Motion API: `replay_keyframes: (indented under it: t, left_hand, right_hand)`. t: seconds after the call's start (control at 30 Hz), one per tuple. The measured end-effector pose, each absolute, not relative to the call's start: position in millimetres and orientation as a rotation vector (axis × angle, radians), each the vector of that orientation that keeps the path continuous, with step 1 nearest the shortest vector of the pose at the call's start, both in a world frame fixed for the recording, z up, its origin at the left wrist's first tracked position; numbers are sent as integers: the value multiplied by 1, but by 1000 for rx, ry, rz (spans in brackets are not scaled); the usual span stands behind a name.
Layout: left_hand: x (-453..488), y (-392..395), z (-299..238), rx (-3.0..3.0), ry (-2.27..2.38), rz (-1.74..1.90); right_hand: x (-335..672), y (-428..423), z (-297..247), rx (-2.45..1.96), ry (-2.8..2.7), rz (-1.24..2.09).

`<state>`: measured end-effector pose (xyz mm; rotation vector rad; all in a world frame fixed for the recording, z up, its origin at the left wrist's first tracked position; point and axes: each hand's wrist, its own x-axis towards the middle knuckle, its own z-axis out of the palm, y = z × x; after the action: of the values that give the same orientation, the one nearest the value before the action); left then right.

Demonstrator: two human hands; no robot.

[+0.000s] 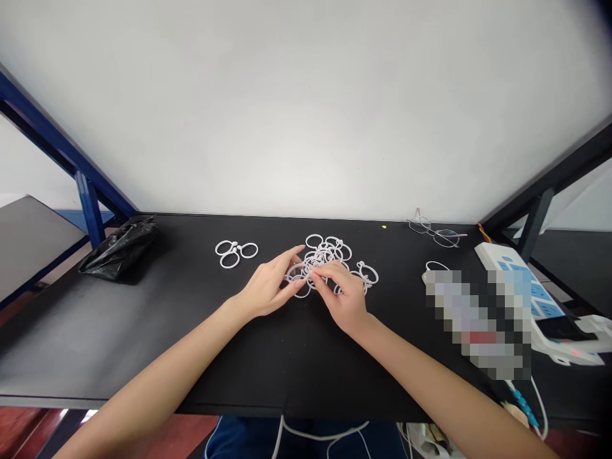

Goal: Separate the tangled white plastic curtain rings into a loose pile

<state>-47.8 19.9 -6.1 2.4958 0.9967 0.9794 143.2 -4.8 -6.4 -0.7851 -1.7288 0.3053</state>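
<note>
A loose pile of white rings (329, 250), each with a small knob, lies on the black table in front of me. My right hand (345, 296) pinches a white ring (295, 265) between thumb and forefinger at the pile's near side. My left hand (268, 285) is to the left of that ring, its thumb and forefinger spread around it. Whether the left thumb presses on the ring is hard to see. Off to the left, three similar rings (230, 259) lie together, their knobs meeting in the middle.
A black plastic bag (122, 250) rests at the far left. Eyeglasses (445, 238) lie near the wall at the back right. On the right are a blurred-out object (473, 325), a white power strip (528, 290) and cables. A white wall (306, 115) stands behind the table.
</note>
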Motion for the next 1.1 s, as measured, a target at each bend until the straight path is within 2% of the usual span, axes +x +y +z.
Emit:
replay_keyframes:
  t: [0.17, 0.73, 1.1]
  left_hand:
    - [-47, 19, -5, 2525, 941, 917]
    - [-45, 19, -1, 2589, 860, 1216]
    - [-42, 17, -1, 2564, 880, 1231]
  right_hand:
    - [140, -7, -9, -766, -1744, 351]
    - [144, -7, -9, -815, -1904, 413]
    - [144, -6, -10, -815, -1921, 390]
